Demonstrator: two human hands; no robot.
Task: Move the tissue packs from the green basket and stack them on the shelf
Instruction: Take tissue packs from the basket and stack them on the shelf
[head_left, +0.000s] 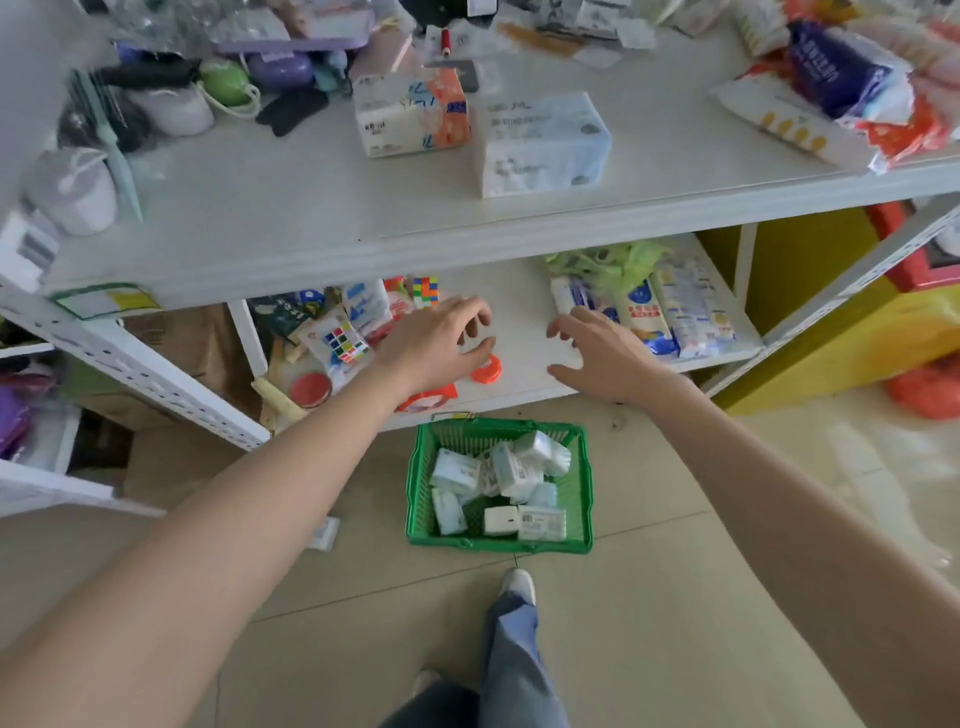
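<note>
The green basket (582, 499) stands on the floor below the shelves and holds several small white tissue packs (511, 475). Above it, the lower shelf (519, 332) has a bare white patch in its middle. My left hand (441, 343) hovers over the left side of that patch with fingers spread and nothing in it. My right hand (597, 348) hovers over the right side, also open and empty. Two larger tissue packs, one orange-and-white (410, 111) and one pale blue (543, 143), lie on the upper shelf (291, 208).
Puzzle cubes (345, 340), an orange round lid (487, 370) and toys crowd the lower shelf's left. Packaged goods (670, 312) sit on its right. The upper shelf's back and right hold bags and clutter. My leg and shoe (517, 587) stand just behind the basket.
</note>
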